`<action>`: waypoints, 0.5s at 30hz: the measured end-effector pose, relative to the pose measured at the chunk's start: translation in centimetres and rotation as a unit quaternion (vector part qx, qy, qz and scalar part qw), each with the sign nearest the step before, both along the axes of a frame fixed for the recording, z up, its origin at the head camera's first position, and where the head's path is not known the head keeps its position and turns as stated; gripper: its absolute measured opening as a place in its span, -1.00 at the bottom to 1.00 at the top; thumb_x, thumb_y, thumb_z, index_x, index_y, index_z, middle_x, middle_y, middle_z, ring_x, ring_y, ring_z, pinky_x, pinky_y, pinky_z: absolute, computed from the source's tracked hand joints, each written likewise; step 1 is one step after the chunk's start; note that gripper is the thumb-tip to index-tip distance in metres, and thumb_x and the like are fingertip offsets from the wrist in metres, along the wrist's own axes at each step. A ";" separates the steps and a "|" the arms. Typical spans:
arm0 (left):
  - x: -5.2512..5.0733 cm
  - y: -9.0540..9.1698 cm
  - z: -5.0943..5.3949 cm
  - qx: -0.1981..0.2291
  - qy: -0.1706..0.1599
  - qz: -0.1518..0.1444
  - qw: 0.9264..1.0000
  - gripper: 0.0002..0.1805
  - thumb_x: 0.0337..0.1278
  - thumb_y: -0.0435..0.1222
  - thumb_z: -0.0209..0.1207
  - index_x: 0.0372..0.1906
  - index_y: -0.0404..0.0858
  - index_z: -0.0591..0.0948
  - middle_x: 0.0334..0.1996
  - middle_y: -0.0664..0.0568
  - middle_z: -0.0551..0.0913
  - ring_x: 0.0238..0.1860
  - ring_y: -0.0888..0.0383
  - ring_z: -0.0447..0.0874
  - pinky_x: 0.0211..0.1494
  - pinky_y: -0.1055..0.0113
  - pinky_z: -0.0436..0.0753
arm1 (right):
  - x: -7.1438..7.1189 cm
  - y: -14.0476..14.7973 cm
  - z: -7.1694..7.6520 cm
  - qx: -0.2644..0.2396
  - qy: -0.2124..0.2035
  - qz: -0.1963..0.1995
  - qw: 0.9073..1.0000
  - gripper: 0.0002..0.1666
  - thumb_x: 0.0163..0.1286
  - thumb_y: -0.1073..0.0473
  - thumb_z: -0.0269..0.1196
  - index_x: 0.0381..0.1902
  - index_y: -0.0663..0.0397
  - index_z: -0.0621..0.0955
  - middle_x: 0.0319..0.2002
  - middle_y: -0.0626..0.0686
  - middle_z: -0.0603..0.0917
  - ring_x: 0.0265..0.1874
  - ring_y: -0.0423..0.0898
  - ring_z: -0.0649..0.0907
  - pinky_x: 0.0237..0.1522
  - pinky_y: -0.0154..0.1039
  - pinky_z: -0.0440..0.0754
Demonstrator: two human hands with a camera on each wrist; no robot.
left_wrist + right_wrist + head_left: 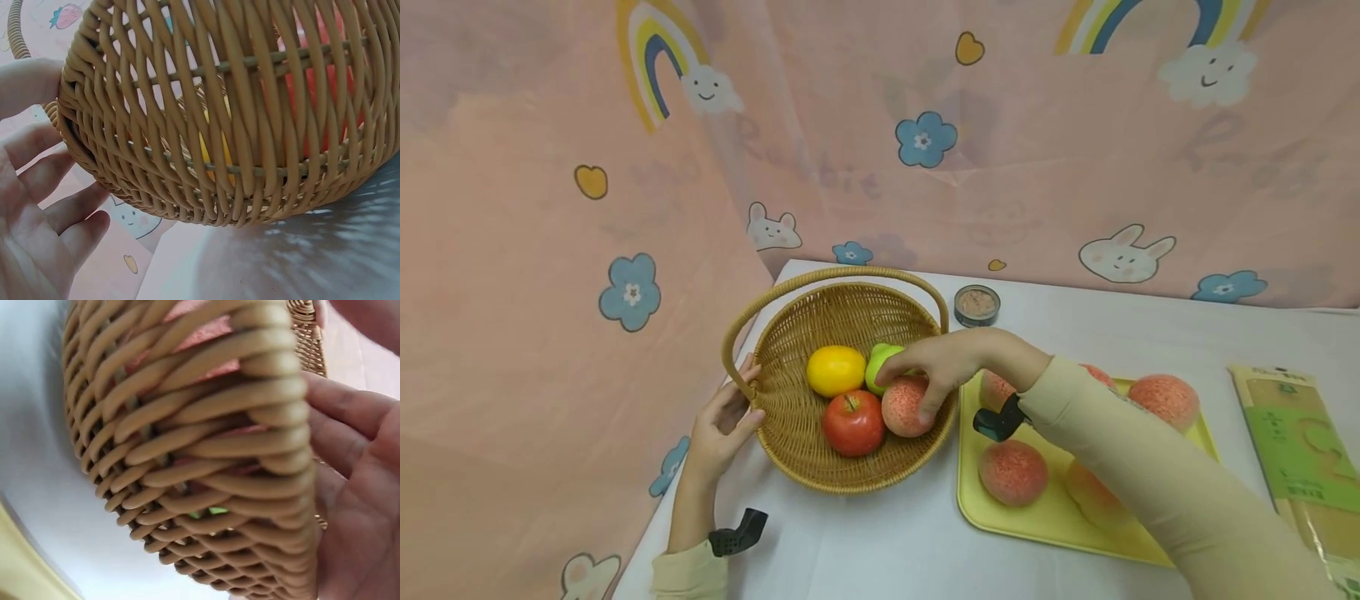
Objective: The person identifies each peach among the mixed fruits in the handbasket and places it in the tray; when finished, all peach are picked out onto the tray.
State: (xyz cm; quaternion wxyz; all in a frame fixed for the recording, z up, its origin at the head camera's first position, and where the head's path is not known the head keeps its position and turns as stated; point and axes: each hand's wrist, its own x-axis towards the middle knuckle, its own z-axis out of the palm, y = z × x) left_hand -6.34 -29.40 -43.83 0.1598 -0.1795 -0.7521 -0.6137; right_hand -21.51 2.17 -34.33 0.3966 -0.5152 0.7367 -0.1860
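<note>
A round wicker basket [797,454] with a tall arched handle stands on the white table. My left hand [718,429] holds its left rim near the handle's base; in the left wrist view the thumb and fingers [44,81] meet the woven edge. Inside the basket, my right hand [951,367] grips a pink speckled peach [901,408] at the right side. Next to that peach lie a red apple [853,425], a yellow lemon [837,372] and a green fruit [880,358], partly hidden by the right hand. The right wrist view shows mostly the basket's outer weave [206,437].
Right of the basket, a yellow tray [1000,521] carries several more peaches [1013,473], partly covered by my right forearm. A small round tin [977,306] sits behind the basket. At the far right lies a green and tan package [1300,442]. Printed pink cloth [865,125] hangs behind and left.
</note>
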 end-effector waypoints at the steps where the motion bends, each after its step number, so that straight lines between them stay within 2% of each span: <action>1: 0.0 0.0 0.0 -0.001 -0.001 0.000 1.000 -0.43 0.08 -0.67 0.05 0.26 -0.63 0.28 0.41 -0.41 0.05 0.39 0.22 0.24 0.35 0.47 0.31 | 0.0 -0.1 0.1 0.010 0.007 0.004 1.000 -0.14 0.10 0.03 0.41 0.34 0.08 0.36 0.32 0.04 0.40 0.32 -0.03 0.35 0.36 -0.07 0.28; 5: 0.0 0.0 0.1 -0.005 -0.007 0.005 1.000 -0.43 0.07 -0.66 0.06 0.26 -0.62 0.29 0.41 -0.40 0.07 0.39 0.24 0.24 0.35 0.47 0.31 | 0.1 -0.3 -0.1 0.029 0.034 0.003 0.999 -0.19 0.09 0.09 0.42 0.31 0.01 0.40 0.28 0.04 0.42 0.27 0.00 0.36 0.34 -0.05 0.29; 9: -0.1 0.1 0.2 -0.012 -0.006 0.011 1.000 -0.43 0.06 -0.66 0.07 0.26 -0.60 0.31 0.41 -0.39 0.08 0.39 0.24 0.25 0.35 0.47 0.32 | 0.5 -0.3 -0.5 0.030 0.063 -0.009 0.998 -0.25 0.09 0.19 0.41 0.27 -0.09 0.44 0.24 -0.01 0.45 0.23 -0.01 0.38 0.33 -0.04 0.30; 15: 0.0 0.1 0.2 -0.017 -0.001 0.014 1.000 -0.43 0.05 -0.67 0.06 0.25 -0.62 0.30 0.41 -0.40 0.09 0.39 0.25 0.24 0.35 0.48 0.31 | 1.0 -0.2 -0.8 0.025 0.091 -0.020 0.995 -0.25 0.06 0.29 0.42 0.25 -0.13 0.48 0.22 -0.06 0.49 0.24 -0.01 0.41 0.33 -0.03 0.30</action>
